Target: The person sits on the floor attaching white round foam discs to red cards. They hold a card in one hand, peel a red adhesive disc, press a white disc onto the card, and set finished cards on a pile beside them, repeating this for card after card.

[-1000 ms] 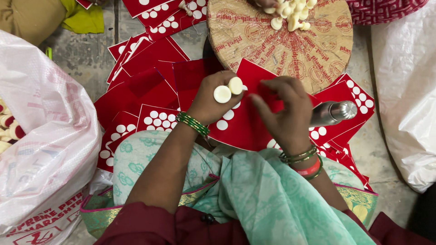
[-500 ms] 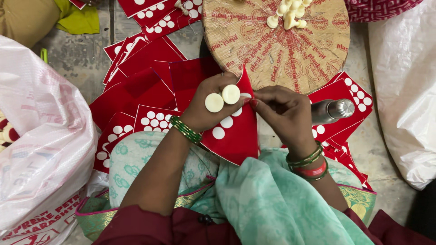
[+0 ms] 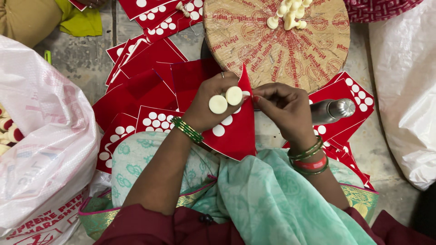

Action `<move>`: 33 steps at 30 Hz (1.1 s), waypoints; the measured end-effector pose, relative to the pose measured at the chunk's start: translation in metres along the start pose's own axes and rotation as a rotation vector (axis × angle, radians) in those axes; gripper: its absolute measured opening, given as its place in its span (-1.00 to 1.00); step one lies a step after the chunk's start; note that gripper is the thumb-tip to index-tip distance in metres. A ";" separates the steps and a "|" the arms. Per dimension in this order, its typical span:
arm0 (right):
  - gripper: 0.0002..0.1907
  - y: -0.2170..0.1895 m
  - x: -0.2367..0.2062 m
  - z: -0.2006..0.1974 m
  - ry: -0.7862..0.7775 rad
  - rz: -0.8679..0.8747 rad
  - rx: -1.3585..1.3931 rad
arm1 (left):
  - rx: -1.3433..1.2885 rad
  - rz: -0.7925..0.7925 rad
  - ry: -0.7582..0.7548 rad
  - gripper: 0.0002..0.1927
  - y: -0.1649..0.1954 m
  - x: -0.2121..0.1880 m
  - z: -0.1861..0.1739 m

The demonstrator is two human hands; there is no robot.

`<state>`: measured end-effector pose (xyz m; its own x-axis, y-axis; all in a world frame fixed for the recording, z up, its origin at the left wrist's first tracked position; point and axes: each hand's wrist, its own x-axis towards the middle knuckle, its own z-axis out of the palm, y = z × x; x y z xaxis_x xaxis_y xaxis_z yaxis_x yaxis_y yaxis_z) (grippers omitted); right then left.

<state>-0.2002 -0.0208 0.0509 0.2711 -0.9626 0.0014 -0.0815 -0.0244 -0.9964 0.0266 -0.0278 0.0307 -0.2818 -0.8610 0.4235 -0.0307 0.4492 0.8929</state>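
Note:
My left hand (image 3: 210, 103) grips a red card with white round dots (image 3: 234, 136), holding it upright and bent over my lap. Two cream round discs (image 3: 225, 100) sit on the back of that hand's fingers. My right hand (image 3: 284, 109) pinches the card's upper right edge, fingertips touching the left hand's. Green bangles ring both wrists, with a red one on the right.
Several more red dotted cards (image 3: 150, 86) lie spread on the floor ahead. A round tape-wrapped board (image 3: 277, 43) carries a small heap of cream pieces (image 3: 290, 11). A metal bottle (image 3: 334, 110) lies to the right. White plastic sacks stand left (image 3: 41, 136) and right (image 3: 406, 90).
The red card has been raised from lying flat to standing bent between both hands. My right hand shifted up to the card's top edge. The view moved slightly.

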 end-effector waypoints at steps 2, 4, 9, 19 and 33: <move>-0.88 0.003 0.002 0.000 0.025 -0.010 -0.038 | 0.050 0.034 -0.012 -0.76 0.001 -0.001 0.002; -0.88 0.005 0.005 -0.001 0.031 0.001 -0.046 | 0.129 0.092 -0.032 -0.78 0.001 -0.001 0.004; -0.90 -0.009 0.007 -0.003 0.233 -0.215 -0.425 | 0.068 0.050 -0.034 -0.76 -0.003 0.001 0.002; -0.75 -0.017 -0.023 0.042 0.580 -1.060 -1.198 | 0.138 -0.010 -0.021 -0.79 -0.010 0.001 0.007; -0.78 -0.013 -0.022 0.048 0.552 -1.081 -1.219 | 0.087 -0.012 -0.038 -0.77 -0.013 0.001 0.008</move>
<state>-0.1588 0.0142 0.0600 0.3740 -0.3377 0.8637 -0.7941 -0.5977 0.1102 0.0194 -0.0327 0.0183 -0.3174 -0.8575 0.4049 -0.1170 0.4591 0.8806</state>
